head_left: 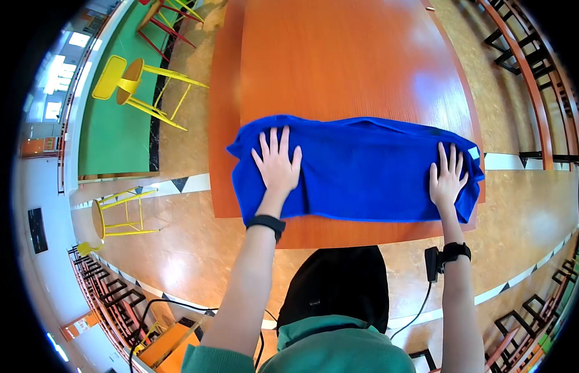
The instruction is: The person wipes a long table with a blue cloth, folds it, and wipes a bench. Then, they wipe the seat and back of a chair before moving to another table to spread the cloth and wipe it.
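A blue cloth [364,171], folded into a long band, lies across the near end of the wooden table [345,62]. My left hand [279,163] rests flat on its left part, fingers spread and pointing away from me. Toward the right end, my right hand [447,177] also presses flat with fingers apart. Beside that hand, a small white tag [474,153] shows at the cloth's right edge. Slight creases run along the far edge and near the left hand. Neither hand grips the fabric.
Yellow chairs [131,84] stand to the left by a green panel [118,133]. Long benches [529,81] line the right side. Black straps circle both wrists, and a cable [420,314] hangs from the device on the right one.
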A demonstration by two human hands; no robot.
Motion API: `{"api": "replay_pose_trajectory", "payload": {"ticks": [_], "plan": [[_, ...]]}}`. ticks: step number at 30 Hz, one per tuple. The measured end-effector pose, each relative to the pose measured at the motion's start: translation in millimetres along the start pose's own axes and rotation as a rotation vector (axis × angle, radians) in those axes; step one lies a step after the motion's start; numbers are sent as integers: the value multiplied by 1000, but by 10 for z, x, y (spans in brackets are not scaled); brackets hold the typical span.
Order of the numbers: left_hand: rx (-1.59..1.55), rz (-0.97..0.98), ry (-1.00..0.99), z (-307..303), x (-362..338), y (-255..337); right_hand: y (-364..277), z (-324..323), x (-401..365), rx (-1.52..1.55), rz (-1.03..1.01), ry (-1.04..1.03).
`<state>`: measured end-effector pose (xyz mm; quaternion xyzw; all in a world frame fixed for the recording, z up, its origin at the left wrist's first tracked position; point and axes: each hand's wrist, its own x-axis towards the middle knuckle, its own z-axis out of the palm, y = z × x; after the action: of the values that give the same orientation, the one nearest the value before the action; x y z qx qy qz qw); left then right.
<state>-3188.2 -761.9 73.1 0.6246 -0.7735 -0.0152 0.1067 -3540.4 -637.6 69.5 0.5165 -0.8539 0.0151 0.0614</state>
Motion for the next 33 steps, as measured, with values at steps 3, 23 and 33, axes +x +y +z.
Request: {"api": "replay_pose_trajectory", "payload": {"ticks": [3, 23, 33], "plan": [[-25, 68, 4, 39, 383, -25, 18, 59, 208, -4, -19, -2], [-36, 232, 7, 364, 2512, -187, -284, 376, 2498, 11, -117, 117], [-41, 213, 23, 480, 3244, -180, -508, 463, 3309, -21, -122, 91]]}}
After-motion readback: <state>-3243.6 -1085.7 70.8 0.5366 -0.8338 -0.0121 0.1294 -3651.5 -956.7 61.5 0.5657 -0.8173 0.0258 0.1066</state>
